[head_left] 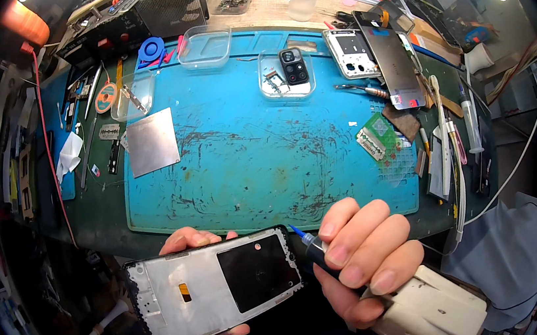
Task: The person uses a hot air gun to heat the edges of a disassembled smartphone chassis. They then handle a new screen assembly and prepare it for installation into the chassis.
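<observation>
My left hand, mostly hidden behind a silver phone frame, grips it at the long edges, tilted above the mat's near edge. The frame has a black square area and a small orange opening. My right hand is wrapped round a dark syringe-like dispenser with a blue tip, set in a cream handheld device. The blue tip is just beside the frame's upper right corner.
A scratched blue mat carries a metal plate, clear boxes, a camera module in a box, blades and a green card. Phone parts and several tools crowd the right; cables hang at both sides.
</observation>
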The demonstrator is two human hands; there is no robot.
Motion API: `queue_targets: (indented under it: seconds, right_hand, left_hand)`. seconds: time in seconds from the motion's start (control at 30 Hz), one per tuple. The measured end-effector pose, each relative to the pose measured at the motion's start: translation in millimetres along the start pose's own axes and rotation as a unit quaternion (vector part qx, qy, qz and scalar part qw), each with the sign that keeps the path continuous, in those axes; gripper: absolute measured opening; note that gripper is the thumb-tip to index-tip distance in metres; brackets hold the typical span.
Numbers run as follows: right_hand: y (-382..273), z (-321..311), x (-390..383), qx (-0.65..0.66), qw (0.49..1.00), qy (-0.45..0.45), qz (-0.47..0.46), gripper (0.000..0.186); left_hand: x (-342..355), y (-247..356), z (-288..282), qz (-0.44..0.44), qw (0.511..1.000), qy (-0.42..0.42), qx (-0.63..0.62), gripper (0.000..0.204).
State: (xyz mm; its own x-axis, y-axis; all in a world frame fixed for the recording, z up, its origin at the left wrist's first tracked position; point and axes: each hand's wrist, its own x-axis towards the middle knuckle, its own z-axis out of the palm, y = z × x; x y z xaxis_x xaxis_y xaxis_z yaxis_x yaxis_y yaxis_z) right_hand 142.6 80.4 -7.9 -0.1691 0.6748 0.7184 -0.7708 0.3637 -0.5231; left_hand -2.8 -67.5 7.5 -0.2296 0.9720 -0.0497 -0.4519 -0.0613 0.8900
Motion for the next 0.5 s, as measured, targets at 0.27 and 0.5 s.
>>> queue_targets:
  seconds: [0.27, 0.5]
  right_hand:
    - [1, 6, -4, -0.012, 1.000, -0.002, 0.021, 0.021]
    - [-2, 8, -5, -0.011, 0.999, -0.001, 0.051, 0.020]
  left_hand:
    - [-5, -24, 7, 0.089, 0.994, 0.066, -0.011, 0.100]
    - [-7, -36, 13, 0.121, 0.986, 0.117, -0.018, 0.104]
